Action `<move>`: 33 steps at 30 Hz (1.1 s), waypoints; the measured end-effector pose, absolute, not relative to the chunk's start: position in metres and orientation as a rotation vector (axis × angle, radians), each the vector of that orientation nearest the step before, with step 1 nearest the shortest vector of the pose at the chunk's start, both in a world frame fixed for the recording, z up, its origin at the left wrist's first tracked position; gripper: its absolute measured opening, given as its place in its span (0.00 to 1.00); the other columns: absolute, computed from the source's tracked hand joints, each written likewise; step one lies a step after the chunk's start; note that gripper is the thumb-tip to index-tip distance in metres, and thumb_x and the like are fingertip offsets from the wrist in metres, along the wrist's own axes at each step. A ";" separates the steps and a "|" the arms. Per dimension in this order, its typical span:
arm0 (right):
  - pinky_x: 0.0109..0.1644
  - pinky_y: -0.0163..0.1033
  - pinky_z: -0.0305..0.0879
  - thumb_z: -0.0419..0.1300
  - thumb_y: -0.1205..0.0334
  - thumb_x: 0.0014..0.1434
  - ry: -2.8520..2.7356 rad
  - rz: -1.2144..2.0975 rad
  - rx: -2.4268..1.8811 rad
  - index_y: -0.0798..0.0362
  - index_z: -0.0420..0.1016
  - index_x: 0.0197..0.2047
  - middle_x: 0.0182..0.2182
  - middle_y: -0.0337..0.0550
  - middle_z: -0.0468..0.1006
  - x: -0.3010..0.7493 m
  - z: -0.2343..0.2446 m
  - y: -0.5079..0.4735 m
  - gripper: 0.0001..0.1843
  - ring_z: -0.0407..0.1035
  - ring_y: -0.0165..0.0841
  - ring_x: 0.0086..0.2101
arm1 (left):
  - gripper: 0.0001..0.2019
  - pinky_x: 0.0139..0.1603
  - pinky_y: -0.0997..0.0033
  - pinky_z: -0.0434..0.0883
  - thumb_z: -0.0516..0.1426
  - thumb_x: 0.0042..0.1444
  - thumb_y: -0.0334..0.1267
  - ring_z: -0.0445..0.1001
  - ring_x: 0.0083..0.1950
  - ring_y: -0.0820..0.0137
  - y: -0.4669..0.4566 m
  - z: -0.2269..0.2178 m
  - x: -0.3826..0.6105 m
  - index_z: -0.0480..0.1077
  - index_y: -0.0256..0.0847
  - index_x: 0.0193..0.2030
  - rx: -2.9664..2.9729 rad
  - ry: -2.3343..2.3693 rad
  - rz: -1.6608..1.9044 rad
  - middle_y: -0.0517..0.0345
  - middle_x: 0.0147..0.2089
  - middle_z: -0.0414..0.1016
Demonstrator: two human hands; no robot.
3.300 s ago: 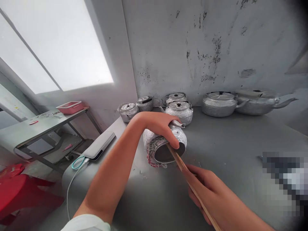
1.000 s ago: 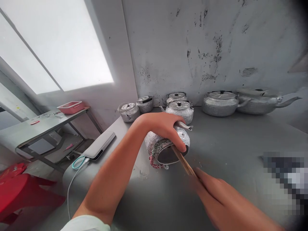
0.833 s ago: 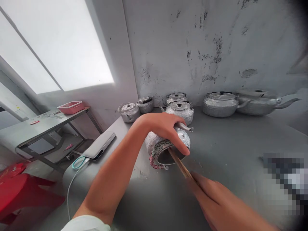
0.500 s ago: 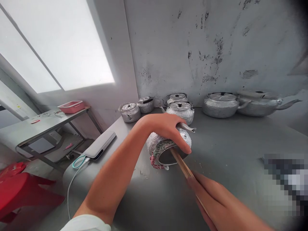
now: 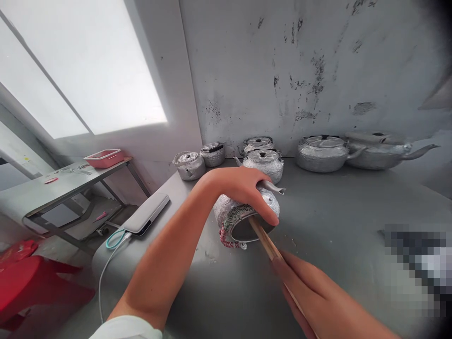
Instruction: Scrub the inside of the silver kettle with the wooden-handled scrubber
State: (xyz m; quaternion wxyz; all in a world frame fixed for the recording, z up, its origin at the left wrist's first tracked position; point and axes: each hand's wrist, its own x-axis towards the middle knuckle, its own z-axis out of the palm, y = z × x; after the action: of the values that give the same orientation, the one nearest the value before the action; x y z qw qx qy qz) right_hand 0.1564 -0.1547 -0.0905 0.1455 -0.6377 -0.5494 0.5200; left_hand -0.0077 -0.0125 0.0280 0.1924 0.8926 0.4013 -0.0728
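A small silver kettle lies tipped on its side on the grey table, its open mouth toward me and its spout pointing right. My left hand is closed over the kettle's top and holds it down. A red and white cord hangs at the kettle's rim. My right hand is closed round a wooden stick, whose far end sits inside the kettle's mouth.
Several silver kettles stand along the stained back wall, two large ones at the right. A white power bank with a teal cable lies at the table's left edge. A metal side table with a pink tray and a red stool stand at left.
My right hand has shifted the stick back and forth a little in the kettle's mouth. The kettle has rolled slightly right under my left hand since the earliest frame.
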 end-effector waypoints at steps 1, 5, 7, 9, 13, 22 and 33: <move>0.23 0.34 0.59 0.36 0.33 0.66 -1.589 1.487 -1.837 0.50 0.67 0.30 0.19 0.34 0.62 0.156 -0.091 -0.155 0.33 0.57 0.29 0.20 | 0.47 0.46 0.68 0.70 0.63 0.37 0.68 0.71 0.56 0.56 -0.012 0.028 -0.008 0.64 0.51 0.65 2.503 1.124 -0.203 0.59 0.62 0.70; 0.24 0.34 0.60 0.39 0.33 0.66 -1.586 1.533 -1.844 0.50 0.66 0.27 0.19 0.35 0.62 0.161 -0.095 -0.154 0.33 0.58 0.29 0.21 | 0.46 0.47 0.68 0.70 0.63 0.37 0.68 0.71 0.56 0.56 -0.013 0.028 -0.007 0.65 0.52 0.64 2.490 1.136 -0.209 0.59 0.62 0.70; 0.24 0.34 0.59 0.37 0.31 0.65 -1.544 1.533 -1.834 0.50 0.65 0.26 0.19 0.35 0.62 0.165 -0.098 -0.153 0.34 0.58 0.29 0.21 | 0.46 0.47 0.68 0.70 0.63 0.37 0.68 0.71 0.56 0.56 -0.013 0.029 -0.007 0.65 0.52 0.64 2.487 1.129 -0.215 0.59 0.61 0.70; 0.24 0.34 0.58 0.37 0.30 0.64 -1.548 1.546 -1.817 0.50 0.65 0.26 0.20 0.35 0.62 0.168 -0.101 -0.152 0.35 0.58 0.29 0.21 | 0.46 0.47 0.68 0.70 0.63 0.38 0.68 0.71 0.57 0.55 -0.013 0.029 -0.007 0.65 0.52 0.64 2.488 1.129 -0.208 0.60 0.62 0.70; 0.25 0.35 0.59 0.36 0.27 0.62 -1.549 1.566 -1.826 0.50 0.66 0.30 0.21 0.34 0.61 0.166 -0.101 -0.152 0.36 0.57 0.29 0.22 | 0.45 0.46 0.68 0.70 0.64 0.37 0.68 0.72 0.56 0.56 -0.013 0.029 -0.007 0.65 0.52 0.63 2.485 1.136 -0.201 0.59 0.61 0.71; 0.27 0.37 0.57 0.36 0.25 0.60 -1.519 1.627 -1.867 0.50 0.68 0.32 0.21 0.33 0.60 0.165 -0.094 -0.150 0.38 0.55 0.29 0.22 | 0.46 0.45 0.69 0.70 0.63 0.38 0.68 0.71 0.56 0.56 -0.012 0.028 -0.007 0.65 0.53 0.64 2.489 1.136 -0.207 0.60 0.62 0.70; 0.23 0.34 0.60 0.42 0.34 0.65 -1.538 1.481 -1.837 0.48 0.63 0.26 0.19 0.37 0.63 0.158 -0.079 -0.153 0.29 0.57 0.31 0.21 | 0.46 0.43 0.70 0.69 0.63 0.38 0.68 0.71 0.54 0.58 -0.011 0.026 -0.007 0.65 0.52 0.63 2.501 1.121 -0.199 0.60 0.60 0.72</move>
State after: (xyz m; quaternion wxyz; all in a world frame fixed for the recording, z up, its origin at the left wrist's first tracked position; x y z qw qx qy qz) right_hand 0.1580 -0.1531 -0.0791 0.1617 -0.6436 -0.5388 0.5189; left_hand -0.0072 -0.0113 0.0264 0.1954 0.8926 0.4000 -0.0710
